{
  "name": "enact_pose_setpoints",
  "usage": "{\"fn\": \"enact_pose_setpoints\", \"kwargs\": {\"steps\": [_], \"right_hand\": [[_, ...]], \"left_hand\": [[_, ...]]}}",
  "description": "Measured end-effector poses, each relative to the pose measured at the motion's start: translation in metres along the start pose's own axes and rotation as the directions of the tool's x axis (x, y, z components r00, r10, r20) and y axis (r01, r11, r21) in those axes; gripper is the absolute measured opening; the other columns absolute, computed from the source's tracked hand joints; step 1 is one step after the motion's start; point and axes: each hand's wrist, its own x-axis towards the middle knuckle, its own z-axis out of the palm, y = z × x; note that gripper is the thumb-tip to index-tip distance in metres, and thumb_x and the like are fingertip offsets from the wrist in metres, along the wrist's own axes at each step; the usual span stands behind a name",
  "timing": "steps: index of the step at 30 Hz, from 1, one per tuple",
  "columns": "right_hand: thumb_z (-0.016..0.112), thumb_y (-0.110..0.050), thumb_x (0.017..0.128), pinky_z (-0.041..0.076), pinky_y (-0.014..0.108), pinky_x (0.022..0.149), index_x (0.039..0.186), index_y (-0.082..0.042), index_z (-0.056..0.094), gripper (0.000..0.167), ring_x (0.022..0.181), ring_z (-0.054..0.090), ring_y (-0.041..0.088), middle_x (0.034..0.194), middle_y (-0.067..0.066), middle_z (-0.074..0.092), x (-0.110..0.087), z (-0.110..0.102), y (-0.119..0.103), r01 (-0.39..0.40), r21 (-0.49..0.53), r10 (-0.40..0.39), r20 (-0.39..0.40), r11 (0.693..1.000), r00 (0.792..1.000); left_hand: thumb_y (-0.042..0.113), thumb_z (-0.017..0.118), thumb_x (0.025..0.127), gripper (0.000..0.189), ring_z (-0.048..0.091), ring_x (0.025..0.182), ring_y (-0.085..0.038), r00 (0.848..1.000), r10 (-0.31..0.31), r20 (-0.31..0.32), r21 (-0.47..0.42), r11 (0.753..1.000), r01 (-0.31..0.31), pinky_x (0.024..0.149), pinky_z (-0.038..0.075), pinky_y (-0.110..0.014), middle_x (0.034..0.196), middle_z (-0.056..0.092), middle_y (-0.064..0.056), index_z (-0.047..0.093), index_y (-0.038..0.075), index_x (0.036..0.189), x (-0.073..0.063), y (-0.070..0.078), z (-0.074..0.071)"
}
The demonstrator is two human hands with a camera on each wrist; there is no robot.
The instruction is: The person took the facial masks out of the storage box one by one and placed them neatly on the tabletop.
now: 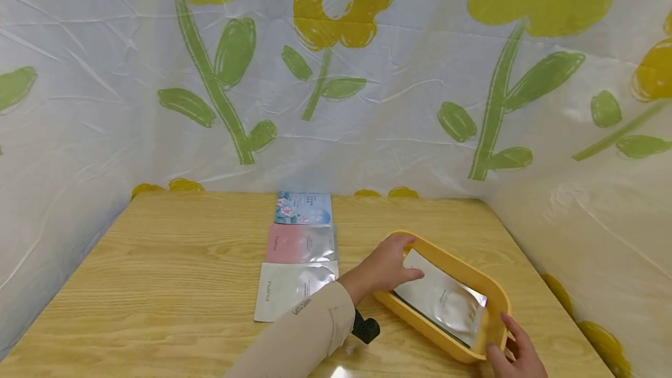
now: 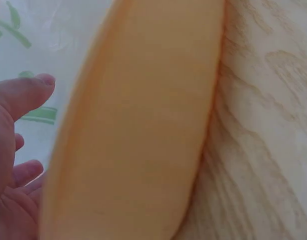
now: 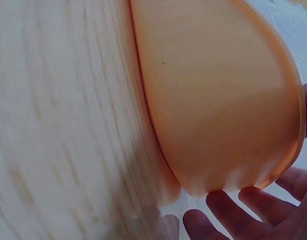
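A yellow plastic basket (image 1: 446,340) stands at a slant on the right of the table. Inside lies a white and silver sachet (image 1: 446,299), with a dark edge showing under it. My left hand (image 1: 388,264) is over the basket's far left end, fingers by the rim, thumb stretched out above the sachet. In the left wrist view its thumb (image 2: 36,90) and fingers are spread apart beside the rim. My right hand (image 1: 517,352) grips the near right end, thumb over the rim and fingers against the outer wall. The right wrist view shows its fingertips (image 3: 221,202) touching that wall.
Left of the basket, three flat sachets lie in a column: a blue flowered one (image 1: 303,207), a pink and silver one (image 1: 299,244) and a white and silver one (image 1: 286,287). A flower-printed cloth (image 1: 394,150) surrounds the wooden table (image 1: 173,273). A black device (image 1: 366,329) hangs at the left wrist.
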Motion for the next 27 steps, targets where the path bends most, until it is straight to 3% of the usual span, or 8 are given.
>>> {"fn": "enact_pose_setpoints", "kwargs": {"steps": [8, 16, 27], "right_hand": [[0.055, -0.014, 0.094, 0.046, 0.015, 0.064, 0.158, 0.002, 0.018, 0.075, 0.13, 0.042, 0.049, 0.147, 0.042, 0.031, 0.003, -0.002, 0.0, -0.005, -0.007, 0.005, 0.044, 1.0, 0.999], [0.054, -0.014, 0.094, 0.048, 0.017, 0.065, 0.157, 0.003, 0.018, 0.074, 0.126, 0.047, 0.046, 0.145, 0.044, 0.032, 0.003, -0.003, 0.003, 0.001, -0.007, -0.001, 0.048, 1.0, 0.999], [0.055, -0.013, 0.094, 0.046, 0.015, 0.065, 0.157, 0.002, 0.019, 0.074, 0.132, 0.039, 0.049, 0.148, 0.041, 0.03, 0.002, -0.002, 0.002, 0.001, -0.005, -0.001, 0.046, 1.0, 0.999]], "left_hand": [[0.036, 0.076, 0.091, 0.071, 0.043, 0.135, -0.012, 0.999, -0.045, 0.0, 0.075, 0.996, 0.045, 0.107, 0.037, -0.024, 0.149, 0.046, 0.001, 0.045, 0.011, 0.149, 0.005, 0.003, 0.008], [0.04, 0.078, 0.088, 0.073, 0.048, 0.129, -0.008, 0.995, -0.1, 0.026, 0.188, 0.978, 0.093, 0.105, 0.038, -0.022, 0.144, 0.051, 0.005, 0.047, 0.015, 0.148, 0.009, 0.009, 0.016], [0.045, 0.078, 0.086, 0.074, 0.058, 0.114, -0.007, 0.969, -0.236, 0.076, 0.262, 0.942, 0.209, 0.093, 0.047, -0.023, 0.121, 0.064, 0.006, 0.045, 0.019, 0.147, 0.011, 0.01, 0.023]]}}
